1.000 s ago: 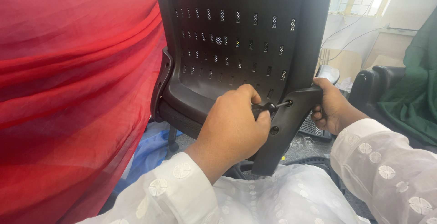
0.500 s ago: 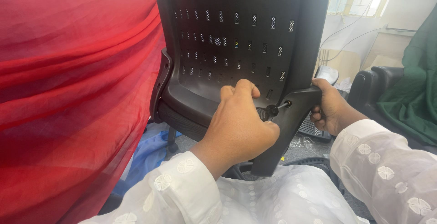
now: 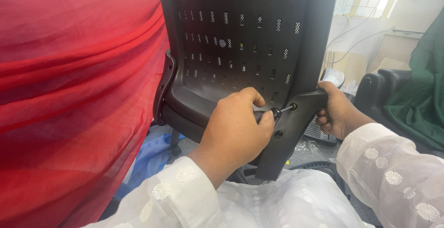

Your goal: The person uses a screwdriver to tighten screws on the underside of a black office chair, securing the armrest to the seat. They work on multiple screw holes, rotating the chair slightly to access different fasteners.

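A black plastic chair back [image 3: 240, 33] with rows of small slots stands upright in front of me. Its black support bracket [image 3: 286, 135] runs down at the lower right, with two screw holes. My left hand [image 3: 236, 133] is closed around a small black screwdriver [image 3: 273, 113], whose metal tip sits in the upper hole of the bracket. My right hand [image 3: 335, 112] grips the far edge of the bracket from behind. Both arms wear white embroidered sleeves.
Red cloth [image 3: 74, 93] fills the left side of the view. A black armchair [image 3: 384, 91] with green fabric [image 3: 421, 98] over it stands at the right. Blue plastic [image 3: 148, 158] lies on the floor below the chair back. Windows and cables are behind.
My left hand has twisted on the screwdriver, rolling its fingers over the handle, while the tip stays in the bracket hole. My right hand has kept its grip.
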